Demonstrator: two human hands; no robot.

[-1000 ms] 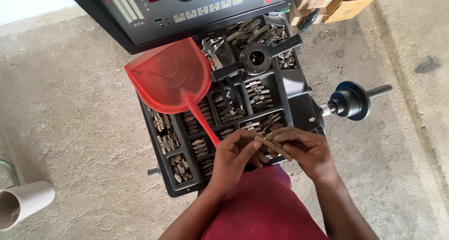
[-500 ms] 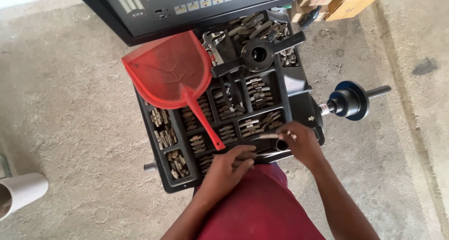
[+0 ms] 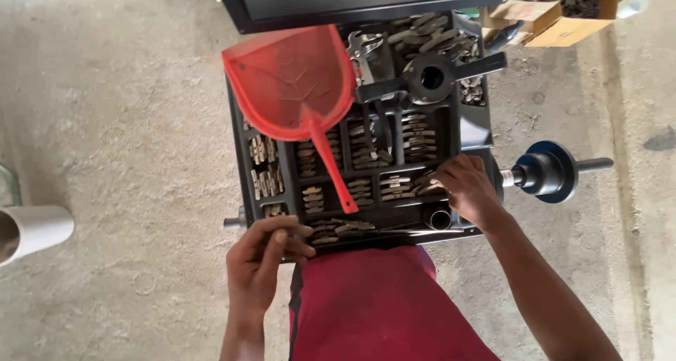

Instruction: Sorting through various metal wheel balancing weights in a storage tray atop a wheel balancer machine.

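A black compartment tray [image 3: 470,132] of small metal weights [image 3: 417,130] is sitting over rough grey concrete floor [image 3: 120,115], a red dustpan [image 3: 296,86] lying across its far left part. The right hand [image 3: 468,188] is reaching into a near-right compartment, fingers curled on weights (grip unclear). The left hand [image 3: 264,259] is resting loosely open on the tray's near edge, touching weights there. The panel beyond the tray is cut off.
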